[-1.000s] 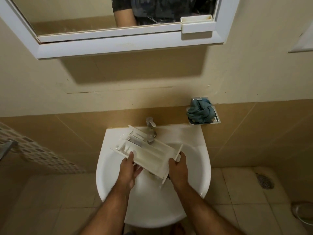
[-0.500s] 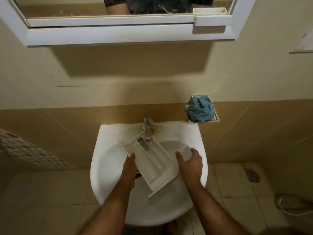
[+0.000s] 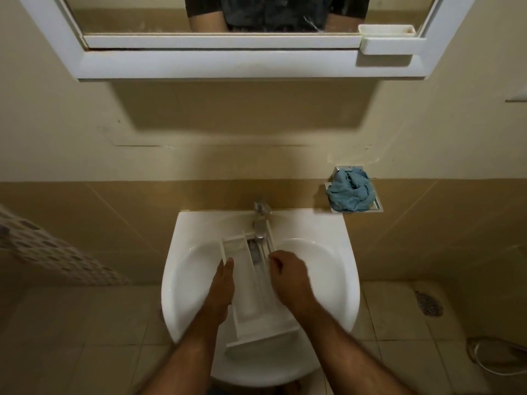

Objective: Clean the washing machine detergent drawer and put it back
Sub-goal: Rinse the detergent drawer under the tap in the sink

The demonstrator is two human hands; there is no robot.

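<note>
The white plastic detergent drawer point(image 3: 251, 297) lies lengthwise in the white sink point(image 3: 328, 280), its far end under the chrome tap point(image 3: 261, 220) and its front panel toward me. My left hand point(image 3: 221, 286) grips the drawer's left wall. My right hand point(image 3: 289, 276) is closed on the drawer's right wall, fingers curled over the rim. The drawer's compartments face up. No water is seen running.
A crumpled blue cloth point(image 3: 349, 192) sits on a metal wall shelf right of the tap. A white-framed mirror point(image 3: 228, 58) hangs above. A floor drain point(image 3: 427, 303) and a hose point(image 3: 490, 354) lie on the tiled floor at right.
The drawer was turned from a diagonal tilt to lie straight along the sink under the tap. My right hand moved from the sink's right side onto the drawer's right wall.
</note>
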